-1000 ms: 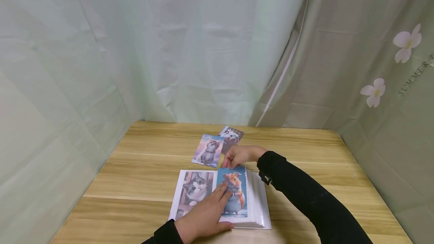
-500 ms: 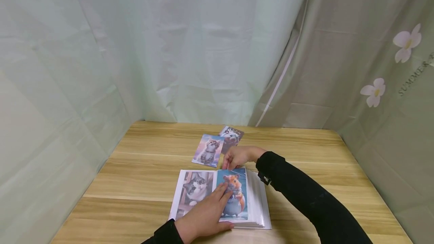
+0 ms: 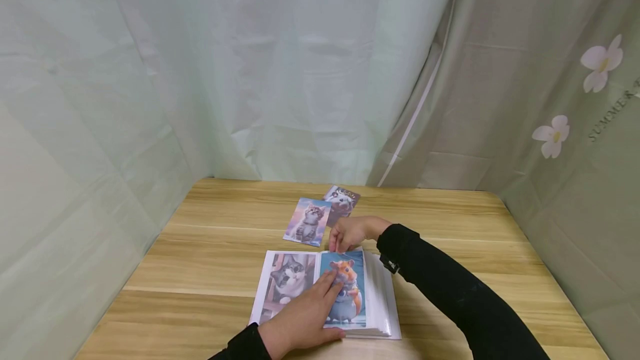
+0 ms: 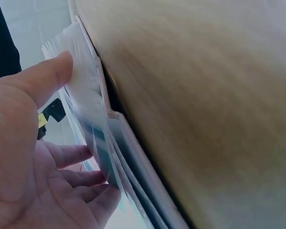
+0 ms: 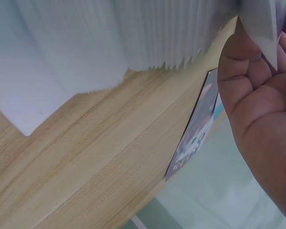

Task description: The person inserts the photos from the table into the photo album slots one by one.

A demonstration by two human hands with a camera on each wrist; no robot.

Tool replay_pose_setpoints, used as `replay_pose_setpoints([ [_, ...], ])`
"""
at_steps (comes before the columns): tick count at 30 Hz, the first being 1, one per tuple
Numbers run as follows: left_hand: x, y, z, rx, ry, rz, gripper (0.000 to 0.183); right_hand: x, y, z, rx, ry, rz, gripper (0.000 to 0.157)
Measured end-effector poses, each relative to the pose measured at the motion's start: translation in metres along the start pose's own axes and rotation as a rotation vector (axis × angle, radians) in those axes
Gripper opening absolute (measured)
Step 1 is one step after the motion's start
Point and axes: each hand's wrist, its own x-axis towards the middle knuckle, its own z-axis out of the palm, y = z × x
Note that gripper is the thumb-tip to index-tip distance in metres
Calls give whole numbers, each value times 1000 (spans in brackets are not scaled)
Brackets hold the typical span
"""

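Your left hand (image 3: 302, 315) lies with its fingers spread and nearly straight over the hamster card (image 3: 347, 299), its thumb out by the lower edge of the page stack. That flat pressure, I'd judge, steadies the album (image 3: 394, 324), which lies open on the worktop (image 3: 200, 271) and might otherwise slide or let a leaf lift. Your right hand (image 3: 352, 232) is closed to a narrow pinch at the top of the right-hand page, around the pale corner (image 5: 264, 26) that the right wrist view shows (whether that is card, clear sleeve or both, I can't tell). Gripping there probably gives you control of the edge where a sleeve would open.

The hamster card sits on the right-hand page, lined up square with it; a grey-and-white cat picture (image 3: 290, 274) faces it on the left page, partly under your left arm. Beyond the album, the kitten card (image 3: 306, 224) overlaps a darker animal card (image 3: 344, 200), both face up, near enough to your right hand to be in easy reach, yet off the pages.
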Motion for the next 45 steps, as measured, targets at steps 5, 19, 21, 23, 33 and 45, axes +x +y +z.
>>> replay_pose_setpoints([
  [5, 1, 0, 0, 15, 12, 1, 89, -1, 1, 1, -7, 2, -24, 17],
  [19, 0, 4, -2, -7, -9, -15, 90, -7, 1, 3, -17, 70, -34, 15],
  [21, -1, 4, -2, -1, 2, -7, 90, -9, 2, 3, -25, 87, -34, 15],
  [23, -1, 4, -2, 1, 9, -1, 90, -11, 2, 3, -34, 105, -34, 14],
  [33, -2, 3, 0, 12, 51, 22, 88, -17, 11, 1, -147, 244, -63, 11],
  [45, -4, 1, -5, -9, 57, 38, 80, -29, 18, -4, -178, 313, -137, 15],
])
